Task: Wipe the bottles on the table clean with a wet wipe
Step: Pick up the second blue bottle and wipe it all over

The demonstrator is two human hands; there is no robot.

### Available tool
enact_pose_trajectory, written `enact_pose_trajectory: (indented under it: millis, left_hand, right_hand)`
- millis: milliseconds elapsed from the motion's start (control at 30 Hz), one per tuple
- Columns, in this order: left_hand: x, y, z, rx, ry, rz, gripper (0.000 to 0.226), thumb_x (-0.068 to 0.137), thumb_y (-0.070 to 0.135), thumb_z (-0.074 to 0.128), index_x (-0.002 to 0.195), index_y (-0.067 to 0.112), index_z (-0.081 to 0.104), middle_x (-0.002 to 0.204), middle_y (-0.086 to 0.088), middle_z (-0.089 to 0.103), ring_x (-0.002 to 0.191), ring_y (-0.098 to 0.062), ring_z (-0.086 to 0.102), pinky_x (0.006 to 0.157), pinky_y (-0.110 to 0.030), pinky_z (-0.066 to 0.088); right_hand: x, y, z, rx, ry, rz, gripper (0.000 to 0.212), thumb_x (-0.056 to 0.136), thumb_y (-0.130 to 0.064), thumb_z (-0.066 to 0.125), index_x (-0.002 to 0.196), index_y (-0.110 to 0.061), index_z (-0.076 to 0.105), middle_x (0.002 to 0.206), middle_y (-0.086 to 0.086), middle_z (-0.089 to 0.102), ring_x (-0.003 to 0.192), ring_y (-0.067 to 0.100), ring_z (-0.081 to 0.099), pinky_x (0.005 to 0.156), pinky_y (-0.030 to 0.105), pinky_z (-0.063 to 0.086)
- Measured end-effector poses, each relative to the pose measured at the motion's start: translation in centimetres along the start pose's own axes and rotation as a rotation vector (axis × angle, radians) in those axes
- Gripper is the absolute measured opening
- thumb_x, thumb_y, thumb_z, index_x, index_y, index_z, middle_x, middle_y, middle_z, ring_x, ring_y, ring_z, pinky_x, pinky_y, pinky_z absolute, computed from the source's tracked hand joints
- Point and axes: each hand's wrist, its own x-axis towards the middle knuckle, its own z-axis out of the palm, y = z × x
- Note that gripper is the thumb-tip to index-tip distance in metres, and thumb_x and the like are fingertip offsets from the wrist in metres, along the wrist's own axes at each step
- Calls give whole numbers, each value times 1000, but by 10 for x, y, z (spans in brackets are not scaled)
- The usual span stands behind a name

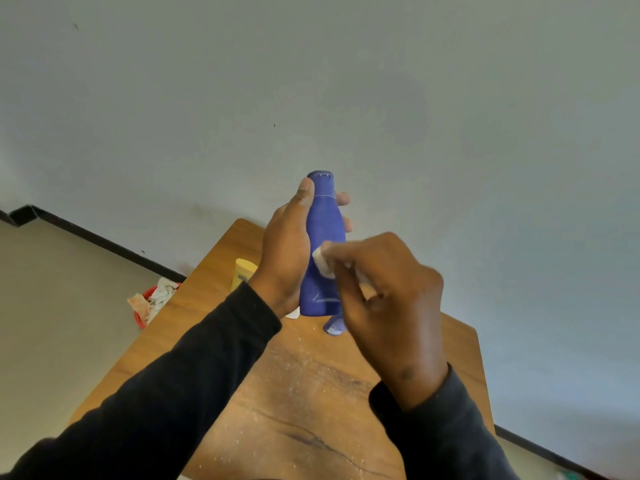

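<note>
Above the wooden table (298,393), the left hand (285,258) wraps the blue bottle (323,237) upright, steadying it clear of the surface. Beside that grip, the right hand (391,299) pinches a wet wipe (322,262) against the bottle's side, apparently to scrub it.

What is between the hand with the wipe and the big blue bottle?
Only the wet wipe itself. The right hand presses it against the blue bottle, which the left hand holds up above the table. Nothing else visible is in the way.
</note>
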Motion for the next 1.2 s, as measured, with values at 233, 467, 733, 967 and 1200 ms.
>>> enact_pose_trajectory:
  millis: [233,467,733,967,1200]
  left_hand:
    - [3,12,-4,-107,93,35,54,105,57,29,107,19,67,88,-3,66,76,-19,65,68,-38,58]
    - [3,13,1,-139,227,65,53,105,56,28,118,18,63,99,-3,66,80,-15,67,67,-33,60]
    - [2,7,4,-156,323,57,52,105,57,27,118,20,62,103,-5,66,82,-17,67,65,-29,60]
    - [6,14,-1,-231,426,104,51,106,56,28,116,19,61,96,-3,63,77,-18,63,65,-31,57]
    - [11,-8,2,-164,256,39,56,102,61,34,121,16,63,114,-3,70,97,-17,71,88,-39,59]
  right_hand:
    - [-10,1,-4,59,-44,46,11,87,0,69,87,-9,76,77,0,70,70,25,68,58,42,56]
    - [-2,11,3,-3,6,117,13,83,-1,70,86,-12,76,76,-2,71,69,23,67,57,43,56]
    - [0,0,8,13,-60,51,14,83,2,73,82,-12,75,74,-3,70,69,18,64,60,36,54]
    - [-11,-10,7,62,-79,23,16,81,4,74,82,-12,75,75,-4,69,71,15,63,62,35,53]
    - [7,11,19,86,60,163,17,83,4,71,81,-12,75,79,-5,72,74,19,67,64,40,55]
